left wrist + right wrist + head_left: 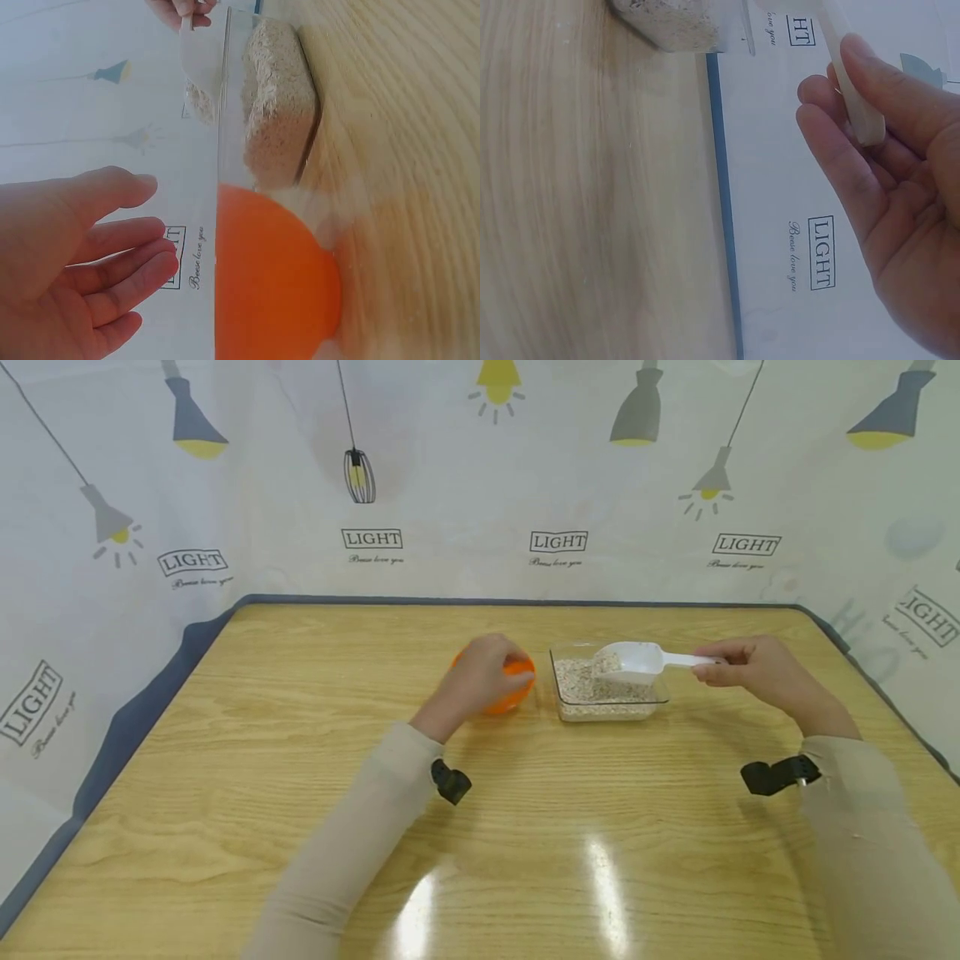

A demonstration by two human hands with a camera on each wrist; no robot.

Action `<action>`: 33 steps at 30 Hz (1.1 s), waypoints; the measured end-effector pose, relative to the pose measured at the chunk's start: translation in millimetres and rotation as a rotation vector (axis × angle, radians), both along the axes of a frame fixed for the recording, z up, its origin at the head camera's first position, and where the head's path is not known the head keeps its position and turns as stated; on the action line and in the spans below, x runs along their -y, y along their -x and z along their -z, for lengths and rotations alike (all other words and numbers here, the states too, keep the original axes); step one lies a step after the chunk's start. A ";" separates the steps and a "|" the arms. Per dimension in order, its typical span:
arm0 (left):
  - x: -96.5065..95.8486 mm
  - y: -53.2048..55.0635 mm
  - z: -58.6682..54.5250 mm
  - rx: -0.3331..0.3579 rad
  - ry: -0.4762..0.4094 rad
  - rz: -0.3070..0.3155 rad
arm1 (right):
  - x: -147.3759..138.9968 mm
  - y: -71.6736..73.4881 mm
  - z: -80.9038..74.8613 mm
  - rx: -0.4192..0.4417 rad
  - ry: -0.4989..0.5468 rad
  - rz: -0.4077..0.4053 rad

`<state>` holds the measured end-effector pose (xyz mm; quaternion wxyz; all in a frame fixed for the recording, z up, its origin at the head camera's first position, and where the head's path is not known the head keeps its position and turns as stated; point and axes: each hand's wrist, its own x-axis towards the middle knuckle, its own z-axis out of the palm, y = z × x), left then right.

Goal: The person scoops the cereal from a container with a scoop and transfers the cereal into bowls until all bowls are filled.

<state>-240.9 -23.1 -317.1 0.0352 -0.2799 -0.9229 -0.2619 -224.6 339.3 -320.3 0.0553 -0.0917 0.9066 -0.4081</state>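
Observation:
My right hand (765, 672) pinches the handle of a white scoop (641, 660) between thumb and fingers. Oat flakes lie in the scoop's mouth, which is held over a clear rectangular container (607, 712). That container is partly filled with the same oat flakes (281, 105). My left hand (483, 672) hovers over an orange bowl (517, 697) left of the container, hiding much of it in the head view. In the left wrist view its fingers are loosely bent with nothing between them, apart from the orange bowl's rim.
A wooden table (525, 827) with a dark edge carries the bowl and the container. Behind and beside it hangs a pale cloth (450, 468) printed with lamps and the word LIGHT. Black camera straps sit on both wrists.

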 end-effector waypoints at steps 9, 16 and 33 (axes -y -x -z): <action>17.0 2.3 -2.7 0.034 0.009 -0.053 | 4.6 -0.5 -6.3 0.014 -0.025 0.034; 34.1 3.3 -5.6 0.082 -0.001 -0.101 | 7.5 2.1 -12.1 0.003 -0.010 0.019; 76.9 13.3 -1.7 0.094 0.042 -0.153 | 27.4 12.9 -24.2 -0.025 0.004 0.002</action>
